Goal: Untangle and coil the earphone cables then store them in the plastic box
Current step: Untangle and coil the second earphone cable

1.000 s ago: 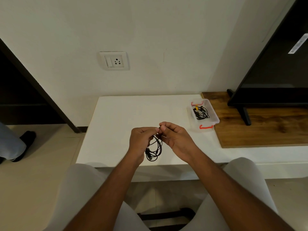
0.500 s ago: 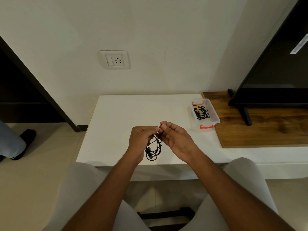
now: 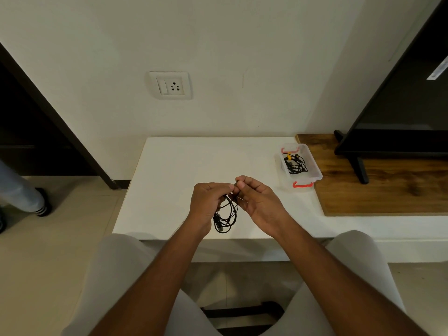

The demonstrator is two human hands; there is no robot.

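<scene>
A black earphone cable (image 3: 226,214) hangs in loose loops between my two hands above the near part of the white table (image 3: 184,166). My left hand (image 3: 208,202) grips the top of the loops with curled fingers. My right hand (image 3: 257,200) pinches the cable end at its fingertips, right against the left hand's fingers. A clear plastic box (image 3: 312,163) with red clips stands open at the table's right edge, with more black earphone cables (image 3: 294,163) coiled inside it.
A wooden board (image 3: 388,190) lies right of the box, carrying a black TV (image 3: 407,112) on its stand. A wall socket (image 3: 171,85) sits above the table. Another person's leg and shoe (image 3: 29,200) stand on the floor at left. My knees are under the table edge.
Both hands stay together over the table; the fingers shift slightly on the cable and the hanging loops sway a little.
</scene>
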